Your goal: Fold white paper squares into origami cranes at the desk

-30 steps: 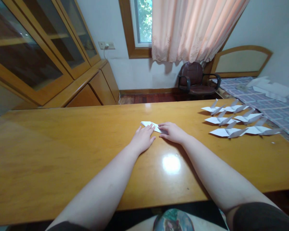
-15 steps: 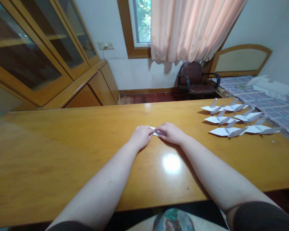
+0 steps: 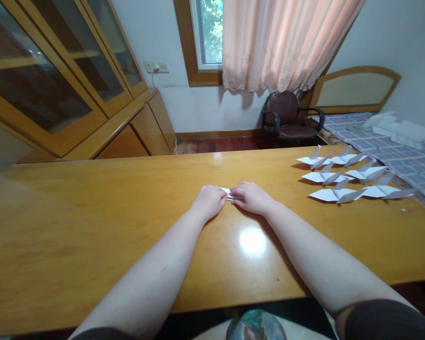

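A small piece of folded white paper lies at the middle of the wooden table, mostly covered by my hands. My left hand is curled over its left part, fingers bent and closed on it. On the other side my right hand grips the right part, its fingertips pressed together on the paper. Only a short stretch of the paper shows between the two hands. Several white folded paper cranes stand in rows on the table to the right, apart from both hands.
A tiny white scrap lies near the table's right edge. Beyond the table are a brown armchair and a bed with a checked cover. A glass-doored cabinet stands at the left.
My right fingers have shifted slightly on the folded paper, and a different part of it shows between my hands. The cranes have stayed in place.
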`<action>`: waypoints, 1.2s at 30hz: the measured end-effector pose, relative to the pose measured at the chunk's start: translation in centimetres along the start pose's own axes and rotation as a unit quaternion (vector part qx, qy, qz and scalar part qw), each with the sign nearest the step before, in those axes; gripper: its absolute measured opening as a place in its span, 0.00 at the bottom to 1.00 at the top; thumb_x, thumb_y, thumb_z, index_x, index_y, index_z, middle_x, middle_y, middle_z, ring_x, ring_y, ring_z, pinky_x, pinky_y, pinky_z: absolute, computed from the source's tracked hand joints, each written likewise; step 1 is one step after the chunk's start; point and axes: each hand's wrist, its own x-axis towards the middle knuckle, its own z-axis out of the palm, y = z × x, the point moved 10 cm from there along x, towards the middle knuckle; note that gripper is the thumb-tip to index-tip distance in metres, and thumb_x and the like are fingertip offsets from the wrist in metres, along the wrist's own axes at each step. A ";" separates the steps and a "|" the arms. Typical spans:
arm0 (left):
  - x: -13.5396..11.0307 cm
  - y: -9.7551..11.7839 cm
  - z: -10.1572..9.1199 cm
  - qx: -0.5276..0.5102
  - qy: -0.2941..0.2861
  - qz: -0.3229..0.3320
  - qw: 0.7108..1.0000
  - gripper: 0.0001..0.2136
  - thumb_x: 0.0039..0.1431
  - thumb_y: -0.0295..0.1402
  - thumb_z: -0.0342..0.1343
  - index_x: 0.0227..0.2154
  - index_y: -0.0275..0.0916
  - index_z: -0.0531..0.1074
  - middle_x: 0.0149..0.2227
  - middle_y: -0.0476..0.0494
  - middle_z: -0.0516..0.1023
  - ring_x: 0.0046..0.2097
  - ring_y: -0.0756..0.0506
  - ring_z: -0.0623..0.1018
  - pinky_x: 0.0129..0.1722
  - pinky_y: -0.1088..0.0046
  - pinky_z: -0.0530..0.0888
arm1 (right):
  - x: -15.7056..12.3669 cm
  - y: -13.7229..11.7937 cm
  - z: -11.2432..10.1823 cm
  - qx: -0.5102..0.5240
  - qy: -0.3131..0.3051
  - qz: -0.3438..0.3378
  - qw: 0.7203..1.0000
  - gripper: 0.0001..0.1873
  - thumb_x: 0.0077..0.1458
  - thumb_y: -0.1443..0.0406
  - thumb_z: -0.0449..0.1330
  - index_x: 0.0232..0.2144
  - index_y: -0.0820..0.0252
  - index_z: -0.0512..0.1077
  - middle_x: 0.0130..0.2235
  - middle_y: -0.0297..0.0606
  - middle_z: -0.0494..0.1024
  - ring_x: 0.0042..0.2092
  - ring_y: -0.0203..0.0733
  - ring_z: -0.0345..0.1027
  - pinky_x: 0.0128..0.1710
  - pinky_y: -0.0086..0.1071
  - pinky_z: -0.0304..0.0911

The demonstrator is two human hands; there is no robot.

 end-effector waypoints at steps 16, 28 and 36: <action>0.1 -1.7 0.0 -0.020 0.011 -0.068 0.997 0.13 0.63 0.38 0.48 0.36 0.41 0.76 0.38 0.43 0.78 0.42 0.44 0.74 0.44 0.67 0.68 | 0.3 1.8 0.3 0.001 0.023 0.102 0.994 0.14 0.60 0.60 0.54 0.32 0.58 0.79 0.38 0.40 0.80 0.41 0.40 0.68 0.46 0.32 0.57; -0.3 -5.9 0.4 -0.082 0.062 -0.206 0.973 0.09 0.58 0.39 0.54 0.36 0.41 0.76 0.38 0.44 0.79 0.41 0.43 0.75 0.42 0.68 0.70 | -0.8 5.2 0.3 0.034 0.057 0.275 0.959 0.10 0.51 0.58 0.61 0.26 0.58 0.74 0.33 0.37 0.77 0.35 0.39 0.67 0.34 0.29 0.56; -0.5 -0.7 0.2 -0.015 0.029 -0.089 0.996 0.12 0.62 0.30 0.48 0.40 0.42 0.77 0.44 0.44 0.79 0.52 0.42 0.72 0.56 0.62 0.65 | -1.1 5.5 0.4 0.045 0.061 0.292 0.953 0.07 0.51 0.60 0.63 0.28 0.57 0.73 0.33 0.36 0.78 0.34 0.38 0.67 0.33 0.29 0.56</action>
